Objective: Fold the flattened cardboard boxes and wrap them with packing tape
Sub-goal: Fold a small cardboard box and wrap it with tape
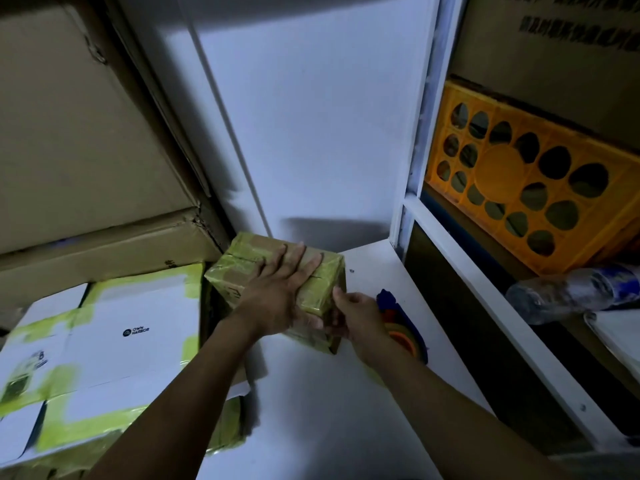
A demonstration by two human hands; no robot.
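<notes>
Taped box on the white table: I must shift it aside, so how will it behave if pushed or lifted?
Likely stiff: the taped box shows square edges under the flat left hand. Its glossy tape wrap probably makes it slippery, so it may slide on the white table. It sits low and wide, so tipping seems unlikely; weight cannot be judged.

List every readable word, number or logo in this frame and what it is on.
"OWN HARBOR", beside a round logo: on the white flattened box.
Dark print on the large cardboard box, top right: too blurred to read.
Marks on the small taped box: unreadable.
</notes>
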